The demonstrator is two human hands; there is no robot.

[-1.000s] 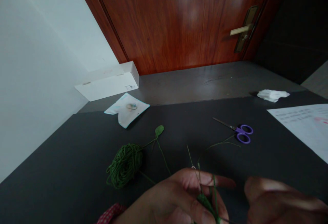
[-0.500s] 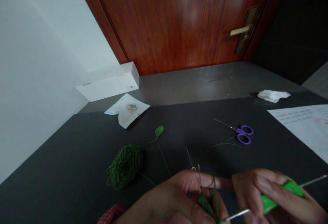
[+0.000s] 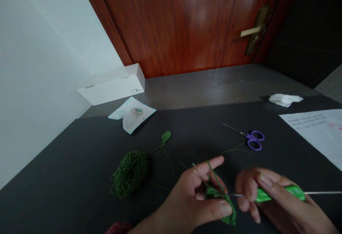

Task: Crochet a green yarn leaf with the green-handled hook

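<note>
My left hand (image 3: pixel 193 196) pinches a small green crocheted piece (image 3: pixel 221 202) between thumb and fingers, with green yarn running over the raised index finger. My right hand (image 3: pixel 278 205) grips a crochet hook with a green handle (image 3: pixel 279 193); its metal tip meets the crocheted piece. A strand runs from the work back to a loose ball of green yarn (image 3: pixel 130 172) on the dark table (image 3: pixel 66 177). A finished green crocheted leaf (image 3: pixel 166 136) on a stem lies just beyond the ball.
Purple-handled scissors (image 3: pixel 249 138) lie right of centre. A white printed sheet (image 3: pixel 317 130) is at the right edge, a crumpled tissue (image 3: pixel 284 99) beyond it. A plastic packet (image 3: pixel 132 113) and a white box (image 3: pixel 112 86) lie at the back left, below a wooden door (image 3: pixel 187 23).
My right hand has come up into view holding the hook and brought its tip to the piece. My left hand has lifted and moved forward, raising its index finger under the yarn.
</note>
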